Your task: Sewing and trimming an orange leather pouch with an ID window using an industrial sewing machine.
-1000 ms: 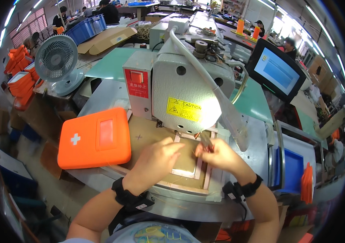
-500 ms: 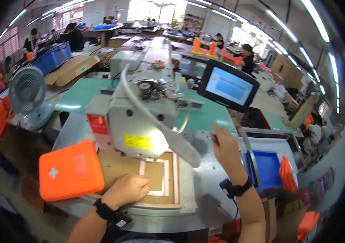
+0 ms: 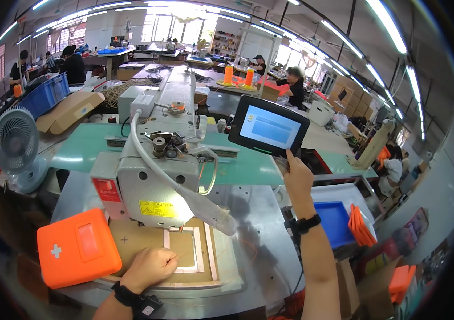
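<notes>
My left hand is closed in a loose fist and rests on the brown sewing template, beside its pale inner frame; what its fingers hold, if anything, is hidden. My right hand is raised, index finger pointing up at the lower right edge of the control screen. The other fingers are curled, and a small greyish shape shows beside them. In front of me stands a grey sewing machine head with its lamp lit over the template. An orange case with a pale cross lies left of my left hand.
A white fan and a blue crate stand at the left. Two orange thread cones are behind the screen. At right lie a blue tray and stacked orange pieces. Several people work farther back.
My right hand has risen to the control screen, its fingertip now at the lower edge. My left hand stays on the template. The whole view has shifted as my head moved.
</notes>
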Available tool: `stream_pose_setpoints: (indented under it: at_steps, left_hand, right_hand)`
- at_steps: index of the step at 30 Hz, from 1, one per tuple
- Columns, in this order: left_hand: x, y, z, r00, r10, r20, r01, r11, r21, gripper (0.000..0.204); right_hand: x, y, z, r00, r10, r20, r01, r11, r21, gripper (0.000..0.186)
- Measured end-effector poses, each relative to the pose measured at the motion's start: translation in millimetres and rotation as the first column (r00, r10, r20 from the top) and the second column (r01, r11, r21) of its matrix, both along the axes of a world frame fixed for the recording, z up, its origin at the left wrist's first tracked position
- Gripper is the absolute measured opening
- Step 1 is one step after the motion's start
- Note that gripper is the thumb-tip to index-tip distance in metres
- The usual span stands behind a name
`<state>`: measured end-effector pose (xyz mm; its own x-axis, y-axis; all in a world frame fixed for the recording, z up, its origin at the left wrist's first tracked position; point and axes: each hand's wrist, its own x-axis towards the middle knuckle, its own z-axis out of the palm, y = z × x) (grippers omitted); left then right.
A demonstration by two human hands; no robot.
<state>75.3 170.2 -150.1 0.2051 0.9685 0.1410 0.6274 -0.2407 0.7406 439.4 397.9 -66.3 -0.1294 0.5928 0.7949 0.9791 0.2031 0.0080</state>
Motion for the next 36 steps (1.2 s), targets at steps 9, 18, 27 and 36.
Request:
stream_pose_setpoints:
  at_steps: [9, 18, 27, 36]
  left_hand:
    - [-1, 0, -4, 0.999, 0.019, -0.049, -0.019, 1.0, -0.013, 0.025]
    - [-1, 0, 0, 0.999, 0.017, -0.034, -0.018, 0.999, -0.032, 0.027]
    - [-1, -1, -1, 1.0, 0.017, -0.016, -0.017, 0.999, -0.031, 0.026]
    - [1, -1, 0, 0.999, 0.043, -0.006, -0.043, 0.999, -0.027, 0.025]
  right_hand:
    - [-36, -20, 12, 0.977, 0.211, 0.035, -0.21, 0.977, -0.025, 0.047]
    - [-91, 7, 33, 0.953, 0.222, 0.206, -0.206, 0.974, -0.096, 0.065]
    - [-93, 20, 39, 0.97, 0.157, 0.187, -0.145, 0.987, -0.075, 0.062]
    - [-93, 15, 40, 0.963, 0.202, 0.176, -0.195, 0.979, -0.056, 0.058]
